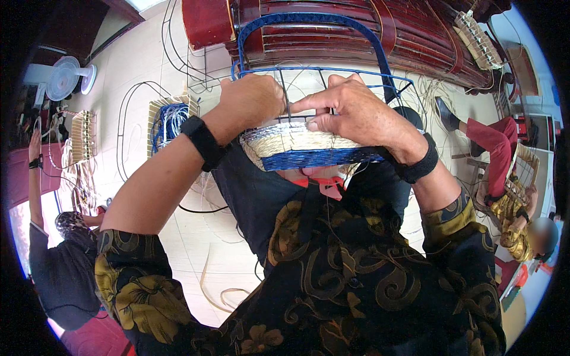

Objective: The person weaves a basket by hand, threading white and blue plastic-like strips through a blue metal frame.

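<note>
- Far left of the basket: a co-worker (65,273) in dark clothing; above that person, a fan (64,78).
- Left of the basket, nearer: a bin (152,121) with blue and white strands (172,121) in it.
- At the basket's left part: left hand (254,99). Fingers are clenched beside the wire uprights (289,113); cannot tell whether a strand is gripped inside.
- Center: the basket (314,140), tilted, in front of the torso and between both hands. Blue and cream bands are woven low; the wire above them is bare up to the blue rim. A blue handle (312,18) arches over it.
- Step in hand (judged): weaving a grey-white course around the uprights, above the cream band.
- At the basket's right part: right hand (359,111). Index finger extends to an upright; thumb lies at the weave's top edge. Cannot tell whether a strand is pinched.
- Next move (judged): calls for passing the strand around the adjacent upright, under even tension, then pressing the course down.
- Behind the basket, extending right: a red bench (415,47).
- Far right of the basket: a seated co-worker (515,237).
</note>
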The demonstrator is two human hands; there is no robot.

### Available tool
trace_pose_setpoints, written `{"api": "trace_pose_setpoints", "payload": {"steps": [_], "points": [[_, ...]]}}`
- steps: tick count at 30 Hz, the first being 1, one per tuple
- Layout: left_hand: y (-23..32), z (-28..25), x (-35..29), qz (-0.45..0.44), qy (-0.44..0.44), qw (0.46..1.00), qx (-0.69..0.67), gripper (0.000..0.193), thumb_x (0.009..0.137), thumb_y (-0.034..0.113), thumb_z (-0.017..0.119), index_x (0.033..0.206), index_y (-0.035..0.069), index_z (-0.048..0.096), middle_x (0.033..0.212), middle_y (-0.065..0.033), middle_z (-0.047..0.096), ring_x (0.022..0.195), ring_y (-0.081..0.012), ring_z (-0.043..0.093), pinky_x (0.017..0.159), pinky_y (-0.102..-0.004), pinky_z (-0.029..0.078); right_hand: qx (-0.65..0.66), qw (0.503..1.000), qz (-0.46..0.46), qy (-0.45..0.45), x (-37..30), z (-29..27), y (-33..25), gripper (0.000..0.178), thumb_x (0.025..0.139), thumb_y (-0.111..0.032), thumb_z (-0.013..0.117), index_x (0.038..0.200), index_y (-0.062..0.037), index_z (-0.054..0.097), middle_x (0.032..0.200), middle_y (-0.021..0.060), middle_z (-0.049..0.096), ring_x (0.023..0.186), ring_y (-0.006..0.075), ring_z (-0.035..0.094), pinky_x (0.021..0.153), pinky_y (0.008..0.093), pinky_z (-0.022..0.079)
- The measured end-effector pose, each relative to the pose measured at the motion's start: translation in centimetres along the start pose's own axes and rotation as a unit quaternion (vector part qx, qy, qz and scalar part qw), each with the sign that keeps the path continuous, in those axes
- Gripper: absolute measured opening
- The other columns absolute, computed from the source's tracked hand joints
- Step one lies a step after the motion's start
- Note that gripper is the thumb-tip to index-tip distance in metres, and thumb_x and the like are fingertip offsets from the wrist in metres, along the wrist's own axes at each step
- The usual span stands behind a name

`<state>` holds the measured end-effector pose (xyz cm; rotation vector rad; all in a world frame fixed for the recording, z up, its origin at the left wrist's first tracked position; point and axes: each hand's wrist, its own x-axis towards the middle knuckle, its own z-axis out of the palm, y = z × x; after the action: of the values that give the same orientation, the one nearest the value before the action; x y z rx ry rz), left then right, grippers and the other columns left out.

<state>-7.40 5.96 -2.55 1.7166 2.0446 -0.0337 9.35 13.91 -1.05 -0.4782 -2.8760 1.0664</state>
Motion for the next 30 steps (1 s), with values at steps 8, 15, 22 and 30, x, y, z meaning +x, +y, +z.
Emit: {"api": "trace_pose_setpoints", "payload": {"steps": [8, 15, 22, 30], "points": [[0.7, -0.3, 0.9, -0.019, -0.019, 0.999, 0.045, 0.025, 0.076, 0.031, 0.057, 0.081, 0.009, 0.069, 0.082, -0.0129, 0.066, 0.080, -0.0287, 0.062, 0.071, -0.0486, 0.032, -0.139, 0.972, -0.020, -0.187, 2.4, -2.1, -1.0, 0.029, 0.075, -0.022, 0.063, 0.104, -0.0227, 0.063, 0.073, 0.0060, 0.063, 0.080, 0.0221, 0.058, 0.076, 0.0379, 0.030], [0.0, -0.4, 0.5, -0.038, 0.008, 0.997, 0.062, 0.021, 0.078, 0.024, 0.054, 0.077, 0.008, 0.068, 0.078, -0.0116, 0.065, 0.078, -0.0283, 0.062, 0.072, -0.0504, 0.031, -0.076, 0.972, 0.004, -0.220, 3.0, -2.3, -1.1, 0.017, 0.072, -0.018, 0.064, 0.089, -0.0175, 0.065, 0.075, 0.0008, 0.065, 0.076, 0.0194, 0.060, 0.079, 0.0394, 0.032], [1.1, 2.5, -5.6, 0.093, 0.271, 0.951, -0.118, 0.006, 0.076, 0.013, 0.058, 0.075, 0.009, 0.063, 0.077, -0.0078, 0.061, 0.079, -0.0237, 0.059, 0.086, -0.0456, 0.030, -0.105, 0.992, 0.021, -0.069, 0.6, -0.7, -1.1, 0.009, 0.074, -0.011, 0.064, 0.071, -0.0137, 0.056, 0.058, -0.0009, 0.054, 0.067, 0.0178, 0.052, 0.074, 0.0342, 0.034], [3.0, 5.5, -5.8, 0.057, 0.450, 0.884, -0.112, 0.009, 0.073, 0.004, 0.063, 0.080, 0.009, 0.061, 0.084, -0.0040, 0.061, 0.090, -0.0211, 0.057, 0.091, -0.0417, 0.031, -0.217, 0.964, -0.084, 0.132, -1.3, 1.0, -3.0, 0.012, 0.062, -0.008, 0.067, 0.069, -0.0072, 0.057, 0.072, 0.0037, 0.054, 0.079, 0.0201, 0.047, 0.069, 0.0338, 0.034]]}}
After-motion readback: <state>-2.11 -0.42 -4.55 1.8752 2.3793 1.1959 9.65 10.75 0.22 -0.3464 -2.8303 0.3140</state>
